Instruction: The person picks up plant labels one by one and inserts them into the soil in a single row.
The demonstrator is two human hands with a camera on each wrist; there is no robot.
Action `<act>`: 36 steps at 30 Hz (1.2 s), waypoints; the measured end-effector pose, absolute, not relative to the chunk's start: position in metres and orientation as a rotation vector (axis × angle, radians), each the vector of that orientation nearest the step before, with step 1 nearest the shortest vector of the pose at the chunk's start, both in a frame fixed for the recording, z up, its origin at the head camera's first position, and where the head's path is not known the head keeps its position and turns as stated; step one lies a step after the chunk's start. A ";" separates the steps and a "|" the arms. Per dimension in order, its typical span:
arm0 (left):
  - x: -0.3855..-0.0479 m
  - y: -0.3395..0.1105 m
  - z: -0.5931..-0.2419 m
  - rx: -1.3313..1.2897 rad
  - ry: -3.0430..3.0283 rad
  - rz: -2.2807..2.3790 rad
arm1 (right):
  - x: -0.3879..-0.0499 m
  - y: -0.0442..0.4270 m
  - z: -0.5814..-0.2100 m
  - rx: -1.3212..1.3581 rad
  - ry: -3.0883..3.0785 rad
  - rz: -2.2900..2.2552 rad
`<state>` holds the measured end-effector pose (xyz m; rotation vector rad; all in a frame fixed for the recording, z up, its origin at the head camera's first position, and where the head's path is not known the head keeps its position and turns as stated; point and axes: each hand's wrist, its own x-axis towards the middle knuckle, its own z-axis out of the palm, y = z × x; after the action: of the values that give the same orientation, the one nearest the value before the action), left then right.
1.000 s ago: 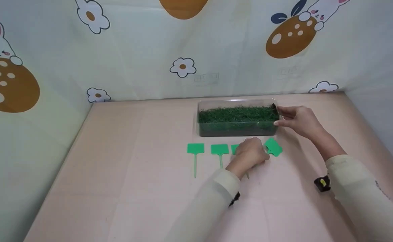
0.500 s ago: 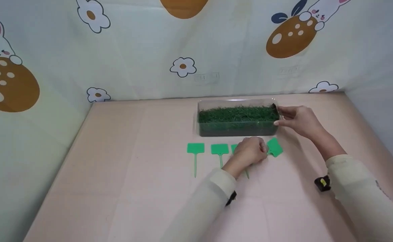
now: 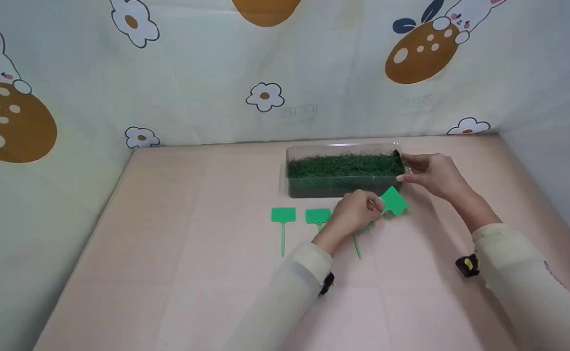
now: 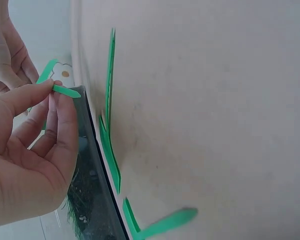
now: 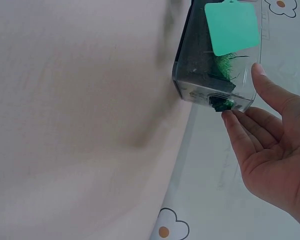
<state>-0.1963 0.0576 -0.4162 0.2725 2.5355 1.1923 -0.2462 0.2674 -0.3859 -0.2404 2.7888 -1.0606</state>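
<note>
My left hand [image 3: 349, 214] pinches a green T-shaped plant label [image 3: 394, 201] between thumb and fingertips, its plate raised by the planter's front right corner. In the left wrist view the pointed stem [image 4: 68, 92] sticks out past the thumb. At the planter's right end, my right hand [image 3: 436, 176] holds the wall between thumb and fingers. That planter is a clear plastic box [image 3: 343, 187] filled with green artificial grass [image 3: 345, 165]. On the table in front lie a left label [image 3: 283, 214], a second label [image 3: 317, 215], and a third, its stem [image 3: 357, 246] showing below my left hand.
A pale pink cloth covers the table [image 3: 167, 234]. Behind it stands a wall curtain [image 3: 206, 73] printed with rabbits and flowers. Black wrist devices show under both sleeves, one black device [image 3: 467, 266] at the right.
My left hand has lifted the rightmost label off the table and moved it slightly up and left toward the planter. My right hand stays at the planter's end.
</note>
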 end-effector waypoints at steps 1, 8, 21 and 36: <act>-0.197 0.057 -0.416 0.275 2.537 1.197 | -0.246 0.267 -0.386 -0.239 2.790 -1.059; -0.200 0.050 -0.414 0.291 2.552 1.216 | -0.247 0.267 -0.386 -0.236 2.801 -1.054; -0.207 0.035 -0.405 0.327 2.524 1.387 | -0.248 0.266 -0.385 -0.243 2.783 -1.059; -0.214 0.034 -0.385 0.415 2.532 1.559 | -0.248 0.268 -0.386 -0.238 2.807 -1.057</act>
<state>-0.2144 0.0344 -0.3845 0.4152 2.5320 1.5588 -0.2481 0.2684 -0.3855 -0.2377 2.8075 -1.0573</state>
